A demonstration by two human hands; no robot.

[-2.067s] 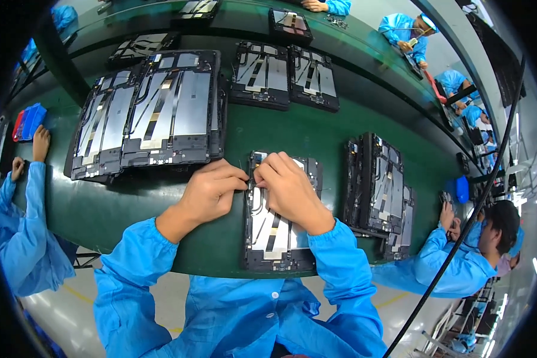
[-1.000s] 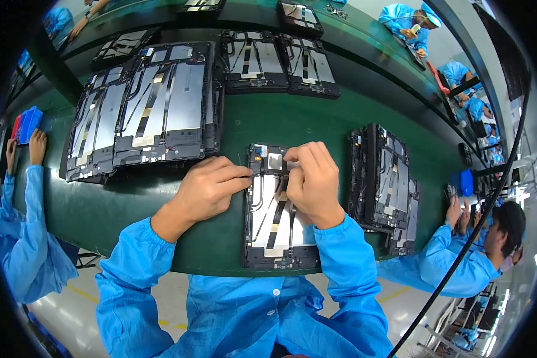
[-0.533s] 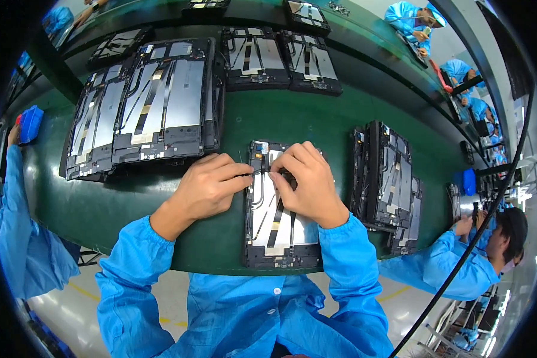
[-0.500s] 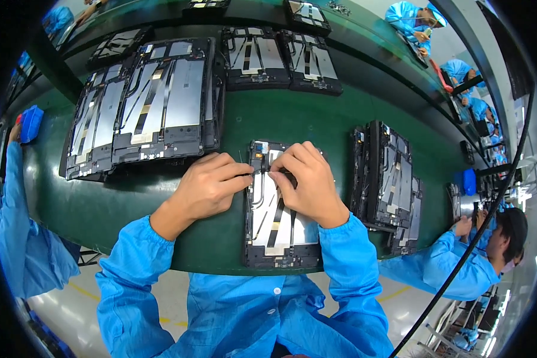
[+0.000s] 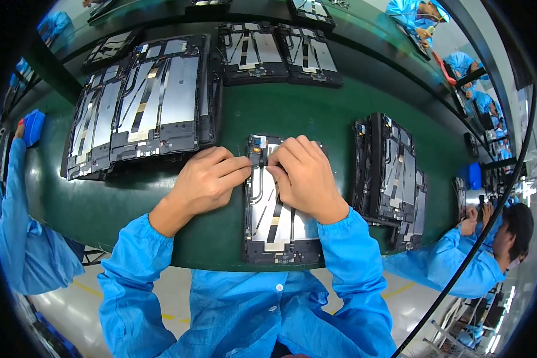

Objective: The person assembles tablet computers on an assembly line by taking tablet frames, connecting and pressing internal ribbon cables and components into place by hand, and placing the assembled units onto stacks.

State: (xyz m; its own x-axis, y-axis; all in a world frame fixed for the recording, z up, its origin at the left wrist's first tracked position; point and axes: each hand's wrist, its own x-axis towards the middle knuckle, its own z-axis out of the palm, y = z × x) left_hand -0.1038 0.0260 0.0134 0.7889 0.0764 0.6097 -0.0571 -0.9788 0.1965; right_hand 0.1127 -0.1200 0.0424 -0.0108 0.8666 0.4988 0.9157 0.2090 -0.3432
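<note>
An opened tablet-like device (image 5: 259, 224), with a silvery back plate, black frame and flat dark cables, lies upright before me on the green table. At its upper left edge, my left hand (image 5: 212, 182) has thumb and forefinger pinched together; a thin dark wire (image 5: 239, 151) sticks up beside the fingertips. My right hand (image 5: 307, 179) rests over the upper right of the device, fingers bent and pinching close to the left fingertips. What sits in either pinch is too small and partly hidden. The right hand covers part of the upper plate.
Similar opened devices (image 5: 161, 98) are stacked at the left, others (image 5: 250, 53) lie at the back, and a further stack (image 5: 394, 170) stands at the right. Blue bins (image 5: 34, 126) sit near the sides. Co-workers in blue (image 5: 453, 256) work alongside. A black cable (image 5: 483, 230) crosses the right.
The view has shifted slightly, so the table and device appear a little higher. Both hands stay pinched at the device's top, and the right fingers have shifted only slightly.
</note>
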